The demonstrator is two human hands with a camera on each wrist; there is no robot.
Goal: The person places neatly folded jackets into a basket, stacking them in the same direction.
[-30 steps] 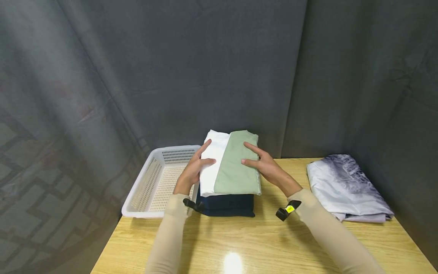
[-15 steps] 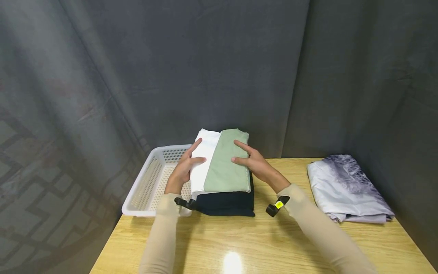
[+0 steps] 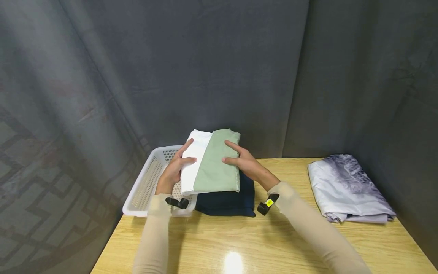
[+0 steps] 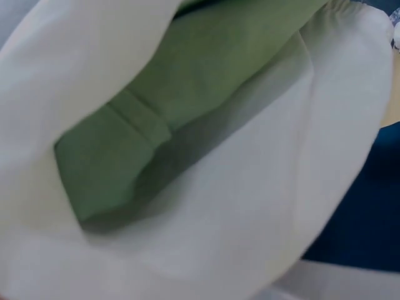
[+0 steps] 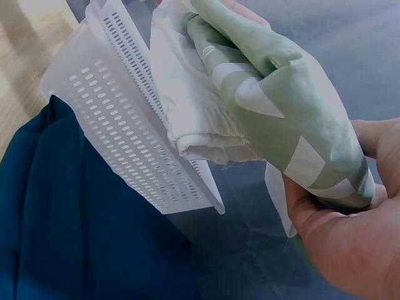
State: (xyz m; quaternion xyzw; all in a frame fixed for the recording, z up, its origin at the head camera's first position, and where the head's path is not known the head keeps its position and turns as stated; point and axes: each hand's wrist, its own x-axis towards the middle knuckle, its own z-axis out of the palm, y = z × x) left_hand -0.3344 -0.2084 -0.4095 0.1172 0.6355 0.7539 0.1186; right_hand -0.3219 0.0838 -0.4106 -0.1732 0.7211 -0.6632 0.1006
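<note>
Both hands hold a folded white-and-green cloth [image 3: 219,171] from its two sides. On the white side, my left hand [image 3: 173,169] grips the edge with its thumb on top. My right hand [image 3: 245,163] pinches the green side, thumb above and the other fingers partly under it. Layered folds and white patches on the green show along the cloth [image 5: 269,106] in the right wrist view. The left wrist view is filled by the cloth's white and green underside, and the left hand is hidden there. The cloth hangs over the right part of a white slotted basket [image 3: 137,183].
A folded navy cloth [image 3: 224,205] lies right of the basket, partly covered by the held cloth in the head view. At the table's right lies a folded white-and-purple-grey cloth [image 3: 345,190]. Dark curtains [image 3: 219,76] stand behind the wooden table [image 3: 273,243].
Both hands have moved left with the white-and-green cloth, from over the navy cloth to partly over the basket. More of the navy cloth now shows.
</note>
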